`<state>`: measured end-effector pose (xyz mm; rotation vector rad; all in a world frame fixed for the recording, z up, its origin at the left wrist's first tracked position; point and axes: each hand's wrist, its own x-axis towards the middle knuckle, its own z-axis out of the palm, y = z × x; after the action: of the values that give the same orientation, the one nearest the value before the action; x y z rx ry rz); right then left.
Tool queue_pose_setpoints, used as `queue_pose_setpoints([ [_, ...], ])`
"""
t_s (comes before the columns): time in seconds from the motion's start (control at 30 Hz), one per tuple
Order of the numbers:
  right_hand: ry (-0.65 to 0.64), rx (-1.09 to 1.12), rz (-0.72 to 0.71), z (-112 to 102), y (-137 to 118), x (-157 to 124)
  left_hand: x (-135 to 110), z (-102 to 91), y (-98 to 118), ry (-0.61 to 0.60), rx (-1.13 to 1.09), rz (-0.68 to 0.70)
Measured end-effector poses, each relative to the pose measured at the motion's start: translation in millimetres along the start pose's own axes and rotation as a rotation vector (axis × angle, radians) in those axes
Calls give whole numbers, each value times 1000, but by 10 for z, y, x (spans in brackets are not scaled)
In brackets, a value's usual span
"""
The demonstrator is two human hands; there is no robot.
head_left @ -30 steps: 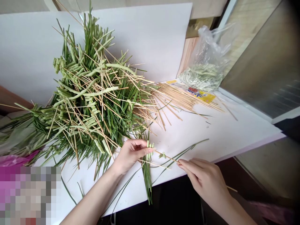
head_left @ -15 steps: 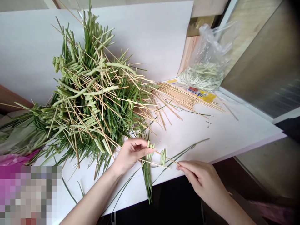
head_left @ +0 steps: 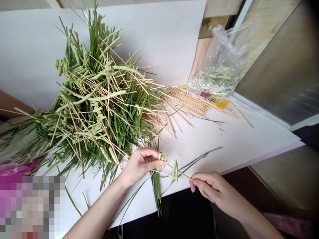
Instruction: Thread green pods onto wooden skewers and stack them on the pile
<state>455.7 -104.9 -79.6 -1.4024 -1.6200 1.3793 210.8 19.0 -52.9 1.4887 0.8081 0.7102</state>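
Note:
Between my two hands runs a thin wooden skewer [head_left: 184, 175] threaded with short pieces of green bean. My right hand [head_left: 215, 189] is closed on its right end, fingers pinched together. My left hand [head_left: 139, 166] pinches the bean pieces [head_left: 162, 157] bunched near the other end with thumb and fingers. Two bean pieces [head_left: 174, 171] sit on the skewer between the hands, apart from that bunch. Under my left hand lie green leaf blades [head_left: 156, 196] hanging over the table's front edge. Another skewer [head_left: 161, 173] lies just below the held one.
At the left stands a large heap of bean skewers and long green leaves [head_left: 119, 109]. Loose skewers [head_left: 189, 101] lie on a printed wrapper [head_left: 219, 102] at the back. Behind them is a clear plastic bag [head_left: 216, 78] of green pieces. The white table [head_left: 199, 139] has a near edge.
My right hand has moved slightly right and down with the skewer end. The two bean pieces between the hands have tilted and shifted a little. My left hand moved slightly right.

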Motion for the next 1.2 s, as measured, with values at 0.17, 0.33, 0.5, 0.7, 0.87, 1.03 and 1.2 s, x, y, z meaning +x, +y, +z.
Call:
queue_pose_setpoints([
  [0.17,447,-578,-408,109,44,30,15,17,-11,26,-36,-47],
  [0.33,643,-810,-617,167,48,39,18,41,1,44,-122,-63],
  [0.5,237,-251,-189,77,-35,-18,-7,42,10,26,-54,-16],
  [0.7,-108,85,94,-49,7,-25,-24,35,-7,-14,-68,12],
  [0.87,233,-335,-202,20,33,3,0,52,4,10,-62,-35],
  [1.03,586,-888,-627,104,57,35,27,86,-35,38,-124,-117],
  [1.2,539,-737,-515,123,42,30,27,101,-50,61,-154,-137],
])
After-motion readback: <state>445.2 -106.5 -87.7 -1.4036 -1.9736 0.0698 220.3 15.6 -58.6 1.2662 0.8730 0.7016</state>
